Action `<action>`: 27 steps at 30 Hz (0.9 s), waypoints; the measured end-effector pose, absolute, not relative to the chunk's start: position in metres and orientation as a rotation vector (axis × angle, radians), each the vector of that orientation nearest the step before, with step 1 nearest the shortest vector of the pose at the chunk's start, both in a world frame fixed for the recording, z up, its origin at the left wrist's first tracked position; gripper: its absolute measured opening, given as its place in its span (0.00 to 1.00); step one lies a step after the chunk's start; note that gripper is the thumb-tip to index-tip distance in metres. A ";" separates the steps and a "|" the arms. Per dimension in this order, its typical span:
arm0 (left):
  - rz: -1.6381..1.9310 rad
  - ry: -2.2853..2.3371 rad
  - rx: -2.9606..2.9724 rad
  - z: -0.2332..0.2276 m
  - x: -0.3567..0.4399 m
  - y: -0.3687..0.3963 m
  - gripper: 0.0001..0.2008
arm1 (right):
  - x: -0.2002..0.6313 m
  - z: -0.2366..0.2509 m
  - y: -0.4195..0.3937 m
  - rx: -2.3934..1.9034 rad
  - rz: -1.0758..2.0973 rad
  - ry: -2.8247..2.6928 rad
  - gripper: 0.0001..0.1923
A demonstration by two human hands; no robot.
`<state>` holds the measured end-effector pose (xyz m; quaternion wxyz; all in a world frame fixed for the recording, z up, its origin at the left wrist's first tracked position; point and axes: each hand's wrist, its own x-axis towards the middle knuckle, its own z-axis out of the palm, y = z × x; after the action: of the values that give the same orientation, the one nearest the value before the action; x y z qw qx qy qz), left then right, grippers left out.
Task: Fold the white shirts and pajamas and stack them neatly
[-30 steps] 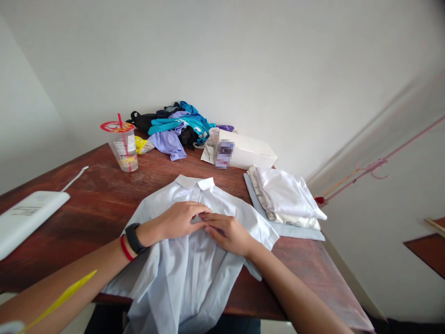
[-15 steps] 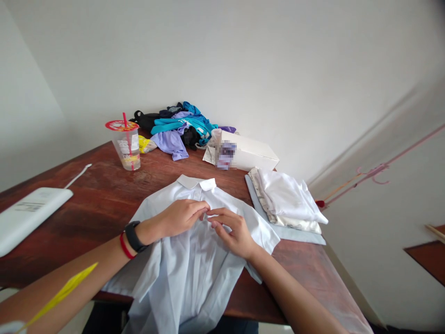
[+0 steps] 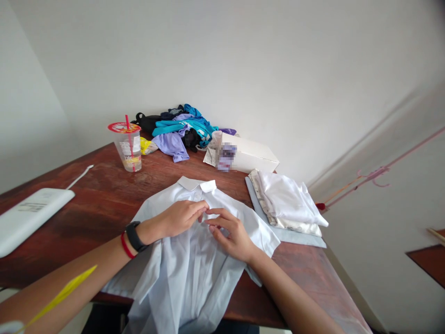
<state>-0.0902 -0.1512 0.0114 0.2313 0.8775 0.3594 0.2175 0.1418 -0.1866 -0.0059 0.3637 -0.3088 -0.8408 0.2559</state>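
Item: pale blue shirt (image 3: 194, 260), flat on desk (image 3: 97, 199), hem over near edge; left hand (image 3: 181, 217) & right hand (image 3: 232, 232) fingers pinching placket below collar (button hidden) – keep fabric taut, edges aligned w/ small moves

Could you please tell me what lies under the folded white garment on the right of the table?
Under the folded white garment lie a cream patterned cloth and a pale blue cloth; only their edges show.
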 end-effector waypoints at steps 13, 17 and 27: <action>0.561 1.008 2.409 0.008 -0.093 -0.148 0.13 | 0.141 -0.007 -0.188 -0.817 0.760 -2.247 0.17; 0.555 1.016 2.411 0.009 -0.093 -0.148 0.13 | 0.141 -0.008 -0.188 -0.811 0.766 -2.249 0.17; 0.510 1.050 2.430 0.010 -0.094 -0.149 0.13 | 0.140 -0.007 -0.188 -0.823 0.798 -2.253 0.19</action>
<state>-0.0940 -0.1491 0.0104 0.2209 0.8791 0.3800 0.1843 0.1404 -0.1885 -0.0070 0.3021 -0.3102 -0.8497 0.3010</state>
